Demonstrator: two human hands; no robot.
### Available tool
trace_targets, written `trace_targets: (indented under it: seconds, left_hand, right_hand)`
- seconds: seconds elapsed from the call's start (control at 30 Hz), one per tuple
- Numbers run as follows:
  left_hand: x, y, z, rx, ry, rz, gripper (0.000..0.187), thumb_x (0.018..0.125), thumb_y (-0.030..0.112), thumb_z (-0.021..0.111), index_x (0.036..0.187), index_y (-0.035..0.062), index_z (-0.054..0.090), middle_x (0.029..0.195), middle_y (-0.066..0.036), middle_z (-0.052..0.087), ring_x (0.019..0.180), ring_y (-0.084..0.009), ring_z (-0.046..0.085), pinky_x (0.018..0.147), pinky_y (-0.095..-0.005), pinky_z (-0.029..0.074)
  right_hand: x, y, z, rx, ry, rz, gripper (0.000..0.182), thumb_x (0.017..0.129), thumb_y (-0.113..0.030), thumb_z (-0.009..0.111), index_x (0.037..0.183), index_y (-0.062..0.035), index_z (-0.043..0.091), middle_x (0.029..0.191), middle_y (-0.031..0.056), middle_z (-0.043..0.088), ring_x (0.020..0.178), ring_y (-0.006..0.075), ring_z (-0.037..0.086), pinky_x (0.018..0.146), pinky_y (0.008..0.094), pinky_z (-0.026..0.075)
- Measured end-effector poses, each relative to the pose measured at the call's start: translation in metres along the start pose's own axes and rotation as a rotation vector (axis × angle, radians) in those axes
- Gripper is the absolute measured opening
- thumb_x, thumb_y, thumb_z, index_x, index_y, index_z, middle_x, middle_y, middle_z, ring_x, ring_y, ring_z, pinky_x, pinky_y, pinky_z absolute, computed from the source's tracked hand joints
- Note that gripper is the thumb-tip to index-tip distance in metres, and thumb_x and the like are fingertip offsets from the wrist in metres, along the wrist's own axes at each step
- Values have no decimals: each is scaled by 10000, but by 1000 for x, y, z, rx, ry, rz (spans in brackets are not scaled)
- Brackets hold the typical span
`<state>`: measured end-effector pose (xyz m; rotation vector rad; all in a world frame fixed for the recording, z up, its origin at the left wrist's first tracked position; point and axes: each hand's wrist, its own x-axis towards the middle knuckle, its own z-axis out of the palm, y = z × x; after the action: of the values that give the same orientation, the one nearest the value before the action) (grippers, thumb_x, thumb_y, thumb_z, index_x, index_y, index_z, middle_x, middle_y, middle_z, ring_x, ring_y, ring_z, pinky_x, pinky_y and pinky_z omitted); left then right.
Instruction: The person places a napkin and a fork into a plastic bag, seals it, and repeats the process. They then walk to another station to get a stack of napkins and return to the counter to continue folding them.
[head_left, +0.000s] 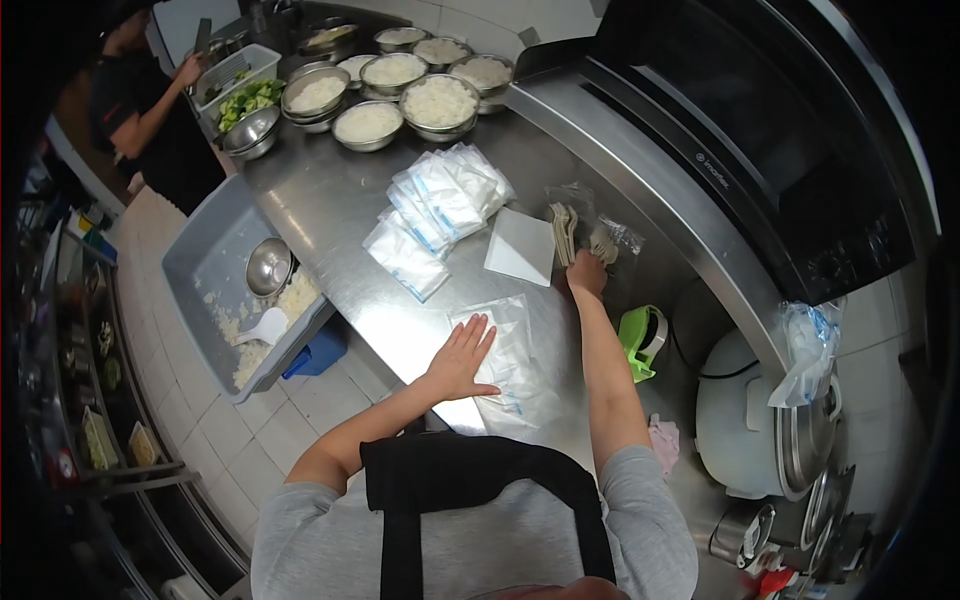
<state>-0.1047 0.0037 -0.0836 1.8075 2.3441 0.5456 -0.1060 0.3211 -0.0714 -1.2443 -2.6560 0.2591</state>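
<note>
My left hand point(462, 362) lies flat, fingers outstretched, on clear plastic packets with white contents point(515, 345) at the near part of the steel counter. My right hand point(587, 272) reaches forward with curled fingers at a clear plastic bag point(628, 236) that holds pale wooden cutlery point(603, 245). What its fingertips pinch is hidden. Just left of that hand are another bundle of pale wooden pieces point(563, 232) and a square white card or paper stack point(521, 246). Beyond my left hand, several white packets with blue print point(435, 205) lie overlapping.
Several metal bowls of rice point(440, 103) stand at the far end. A grey tub point(190, 300) with rice, a bowl and a paddle sits left. An oven-like appliance point(750, 130) and a large cooker point(735, 420) border the right. A co-worker point(150, 110) stands far left.
</note>
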Motion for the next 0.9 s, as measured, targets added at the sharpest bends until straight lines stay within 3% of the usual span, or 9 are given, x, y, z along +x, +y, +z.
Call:
trace_targets:
  seconds: [0.07,0.13,0.33,0.47,0.5,0.53,0.63,0.73,0.9]
  left_hand:
    - [-1,0,0,3,2,-3,1014,704,648,532,1356,-44,180,1408,-272,138,1328,-381,109,1074,-452,128]
    - [1,1,-1,-17,21,-6,1012,702,648,534,1355,-42,185,1410,-269,133,1329,-378,107,1073,-457,129]
    - [14,2,7,-476,145,-156,693,854,386,516,1322,-62,269,1378,-212,294,1301,-334,246,1061,-411,201]
    - [24,17,-2,-1650,195,-454,475,899,247,480,1292,20,341,1258,-176,438,1143,-265,440,939,-366,378]
    - [25,21,-13,-2145,114,-672,407,913,204,457,1276,47,365,1198,-152,490,1040,-220,528,861,-325,459]
    - [25,19,-13,-2142,109,-668,407,913,204,457,1276,47,365,1198,-152,490,1040,-220,528,861,-325,459]
    - [18,2,-17,-2148,331,-700,345,904,135,462,1240,88,396,1014,-103,578,745,-129,601,506,-169,483]
    - [7,6,-48,-1936,370,-634,342,916,160,444,1241,96,361,1004,-122,580,750,-146,601,503,-191,461]
    - [-8,8,-57,-2120,420,-610,331,928,244,425,1230,118,375,1122,-143,527,967,-237,570,758,-325,509]
  right_hand:
    - [-8,5,5,-10,104,-28,143,756,-154,583,819,-28,612,765,153,635,724,301,641,641,393,513]
    - [-14,12,-6,557,-236,175,132,745,-131,622,768,-5,588,598,101,604,471,198,593,445,308,475]
    - [-134,17,-40,1328,-349,283,116,788,-91,604,701,-34,554,524,49,559,337,90,456,306,215,331]
    - [-201,-1,-53,1321,-481,179,104,812,-100,591,742,-26,570,552,46,576,385,79,487,360,194,363]
    - [-208,-6,-62,1257,-694,72,108,815,-108,591,754,-21,579,558,49,580,396,82,499,364,196,368]
    - [-210,-9,-67,1181,-901,-39,114,818,-117,591,767,-15,588,564,51,585,407,86,510,368,198,372]
    - [-154,14,-42,1007,-466,34,156,817,-147,598,785,6,592,580,72,595,404,112,533,370,241,400]
    - [-80,38,-30,754,-34,231,204,828,-175,553,778,20,583,602,90,607,422,158,568,431,292,455]
    - [-21,53,-9,485,-43,309,191,783,-173,607,732,9,581,543,92,580,405,170,558,410,304,447]
